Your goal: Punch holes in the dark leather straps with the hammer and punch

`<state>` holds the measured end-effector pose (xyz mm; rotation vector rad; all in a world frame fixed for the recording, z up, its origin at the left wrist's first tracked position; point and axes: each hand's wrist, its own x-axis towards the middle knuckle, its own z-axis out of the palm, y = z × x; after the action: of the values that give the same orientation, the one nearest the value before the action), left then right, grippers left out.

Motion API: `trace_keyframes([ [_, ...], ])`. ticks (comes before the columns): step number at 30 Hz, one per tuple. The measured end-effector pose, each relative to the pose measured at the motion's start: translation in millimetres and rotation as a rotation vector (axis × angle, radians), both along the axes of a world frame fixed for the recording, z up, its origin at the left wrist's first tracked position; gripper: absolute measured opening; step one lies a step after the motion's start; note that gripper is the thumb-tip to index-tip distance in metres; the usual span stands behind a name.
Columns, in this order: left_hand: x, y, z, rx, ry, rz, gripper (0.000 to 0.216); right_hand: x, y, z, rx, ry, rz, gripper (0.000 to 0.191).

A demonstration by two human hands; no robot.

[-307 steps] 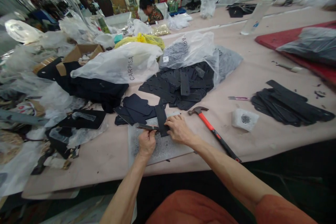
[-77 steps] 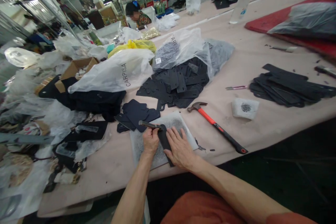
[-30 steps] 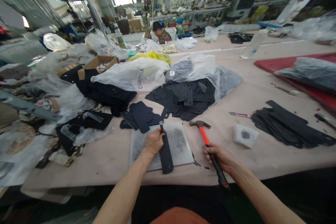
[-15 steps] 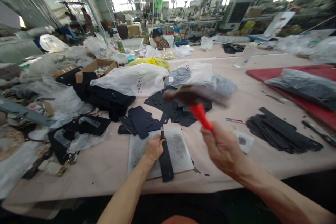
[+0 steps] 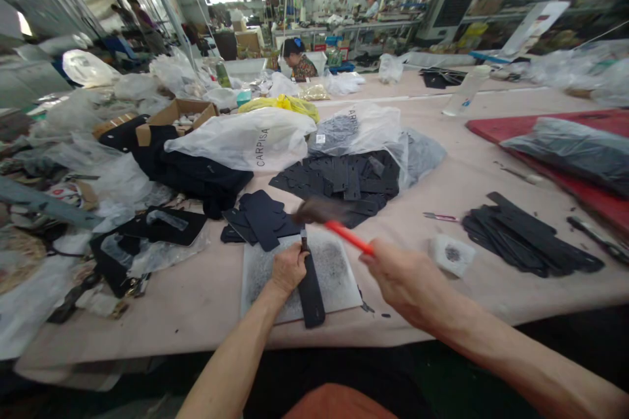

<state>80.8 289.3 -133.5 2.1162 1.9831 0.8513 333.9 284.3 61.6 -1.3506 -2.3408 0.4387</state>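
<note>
- You stand at a wide, pale pinkish tabletop (image 5: 196,314) in a large workshop with strip lights and bright windows; across from you a co-worker in a patterned top (image 5: 303,68) has a bowed head.
- Plastic bags, one a white bag printed CARPISA (image 5: 240,137), cover the far left; a clear bottle (image 5: 463,93) and a red board (image 5: 484,127) are at far right.
- Before you lies a speckled white board (image 5: 340,268), with a black strip (image 5: 311,294) on it. Behind are a small black stack (image 5: 263,217) and a larger black heap (image 5: 344,173).
- Right of these are pink-handled snips (image 5: 441,217), a white block with a dark patch (image 5: 452,255) and a fanned black pile (image 5: 525,236).
- Your left grip (image 5: 289,268) is closed around a slim tool (image 5: 304,243), at the strip's far end; the fingers hide the tool's lower part.
- Your right grip (image 5: 403,275) is wrapped around the orange handle of a hammer (image 5: 348,237), its blurred head near the tool's top; whether they touch, you cannot tell.
- The hammer's long axis slants from your right hand up and leftward.
- The tool's metal top points up, roughly upright.
- The strip runs lengthwise away from you, its rounded near end angled slightly right.
</note>
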Motion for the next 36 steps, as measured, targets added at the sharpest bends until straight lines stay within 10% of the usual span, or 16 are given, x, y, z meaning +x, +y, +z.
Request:
trace_keyframes([
  [10,1,1,1.8,-0.008,0.02,0.009,0.014,63,35,-96.6,-0.52,-0.169,-0.279,0.037],
  [14,1,2,1.7,0.007,0.038,0.008,0.014,61,37,-142.2,-0.35,-0.38,-0.38,0.031],
  [18,0,3,0.1,0.0,0.035,0.01,0.015,9,15,-142.4,0.0,-0.257,-0.137,0.043],
  [24,2,2,2.3,-0.068,-0.073,0.03,0.02,-71,-31,-151.5,-0.051,-0.06,0.282,0.073],
  [31,-11,15,17.6,0.02,-0.42,0.404,0.023,-64,-33,-164.4,-0.126,-0.049,0.322,0.086],
  [36,-17,-8,24.7,-0.05,-0.363,0.282,0.022,-60,-31,-164.8,-0.121,-0.087,0.4,0.104],
])
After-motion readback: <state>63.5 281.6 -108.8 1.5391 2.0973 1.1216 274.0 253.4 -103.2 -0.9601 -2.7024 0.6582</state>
